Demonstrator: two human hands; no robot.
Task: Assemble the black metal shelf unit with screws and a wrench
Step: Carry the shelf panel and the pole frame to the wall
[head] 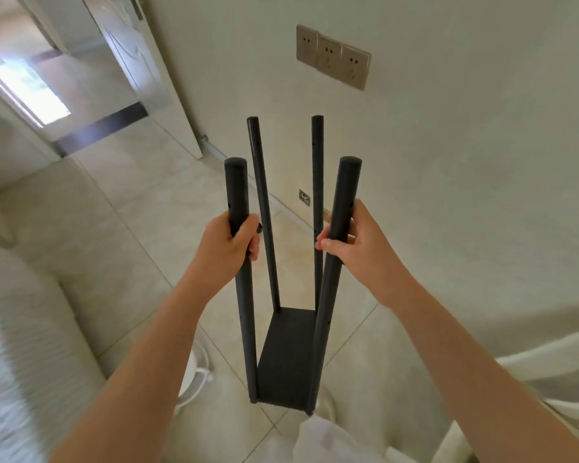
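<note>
Both hands (229, 243) (358, 243) grip the shelf unit's (286, 355) near posts.

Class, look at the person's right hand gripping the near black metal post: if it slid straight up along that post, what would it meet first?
The right hand would meet nothing: the near right black metal post looks bare up to its rounded top end, with only small screw holes along it.

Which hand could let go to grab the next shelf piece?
Probably the right hand: only its fingertips pinch the near right pole, while the left hand wraps fully around the near left pole, so it can steady the frame.
</note>
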